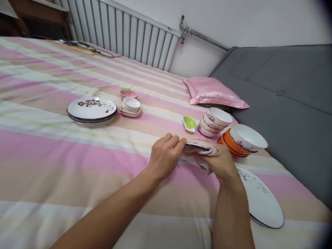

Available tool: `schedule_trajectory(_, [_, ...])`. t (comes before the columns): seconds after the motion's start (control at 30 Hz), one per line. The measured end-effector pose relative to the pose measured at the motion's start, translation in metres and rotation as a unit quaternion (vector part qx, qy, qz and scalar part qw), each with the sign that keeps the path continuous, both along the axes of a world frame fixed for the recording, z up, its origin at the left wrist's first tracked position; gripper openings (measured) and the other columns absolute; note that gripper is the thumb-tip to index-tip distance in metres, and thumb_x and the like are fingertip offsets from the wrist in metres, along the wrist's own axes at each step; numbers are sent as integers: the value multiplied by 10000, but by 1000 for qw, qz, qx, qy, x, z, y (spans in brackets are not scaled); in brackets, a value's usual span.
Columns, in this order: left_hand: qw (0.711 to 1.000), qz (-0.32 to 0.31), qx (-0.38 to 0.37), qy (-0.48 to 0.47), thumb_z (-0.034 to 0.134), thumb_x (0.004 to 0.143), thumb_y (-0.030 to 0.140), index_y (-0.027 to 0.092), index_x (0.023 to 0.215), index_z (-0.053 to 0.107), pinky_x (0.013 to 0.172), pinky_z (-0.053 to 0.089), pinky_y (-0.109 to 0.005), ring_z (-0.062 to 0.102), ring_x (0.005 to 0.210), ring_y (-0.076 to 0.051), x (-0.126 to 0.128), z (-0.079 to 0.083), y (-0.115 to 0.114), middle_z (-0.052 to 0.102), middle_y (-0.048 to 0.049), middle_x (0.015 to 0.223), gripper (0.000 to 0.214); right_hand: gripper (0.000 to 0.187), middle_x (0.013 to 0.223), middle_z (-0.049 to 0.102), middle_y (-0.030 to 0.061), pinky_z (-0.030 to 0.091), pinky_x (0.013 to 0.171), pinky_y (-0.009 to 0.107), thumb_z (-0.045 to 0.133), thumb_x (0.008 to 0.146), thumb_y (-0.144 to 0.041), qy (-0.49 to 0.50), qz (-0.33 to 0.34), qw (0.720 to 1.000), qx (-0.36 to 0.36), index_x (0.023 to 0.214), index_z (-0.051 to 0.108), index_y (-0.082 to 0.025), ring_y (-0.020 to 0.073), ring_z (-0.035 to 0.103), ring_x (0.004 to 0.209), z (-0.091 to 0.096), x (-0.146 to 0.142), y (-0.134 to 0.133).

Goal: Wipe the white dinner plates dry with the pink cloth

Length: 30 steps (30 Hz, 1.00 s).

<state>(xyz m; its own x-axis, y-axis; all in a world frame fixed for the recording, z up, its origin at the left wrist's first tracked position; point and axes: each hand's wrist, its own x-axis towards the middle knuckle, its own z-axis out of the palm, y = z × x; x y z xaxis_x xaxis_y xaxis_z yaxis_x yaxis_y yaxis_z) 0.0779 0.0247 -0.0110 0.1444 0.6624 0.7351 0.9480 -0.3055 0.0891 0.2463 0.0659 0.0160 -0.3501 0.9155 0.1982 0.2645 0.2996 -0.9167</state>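
A dark-rimmed plate (197, 146) is held nearly edge-on in front of me, above the striped bedsheet. My left hand (167, 154) is closed on its left edge. My right hand (220, 160) grips the right side through a pale cloth (203, 162), which is folded over the rim. Most of the plate's face is hidden by the angle and the cloth. Beside my right forearm lies a large oval plate (264, 199) with a brown floral pattern, partly covered by the arm. Just beyond my right hand are stacked orange bowls (234, 143) with a white bowl (249, 136) on top.
To the left sits a stack of floral plates (92, 109). Small white dishes (131, 104) and pink dishes (128, 94) are near it. A green leaf-shaped dish (189, 123) stands by stacked white bowls (215, 121). Behind are a pink pillow (214, 91), grey headboard (282, 76) and cables (90, 49).
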Motion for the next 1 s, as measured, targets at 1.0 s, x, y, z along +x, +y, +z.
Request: schedule_trajectory(1.0, [951, 28, -259, -168, 409, 895, 180, 211, 924, 617, 664, 394, -268, 588, 853, -189, -12, -14, 17, 668, -38, 921, 212, 303, 868, 711, 44, 522, 624, 273, 775, 605, -247, 69, -50, 996, -18, 892, 708, -178, 193, 653, 744, -18, 21, 19])
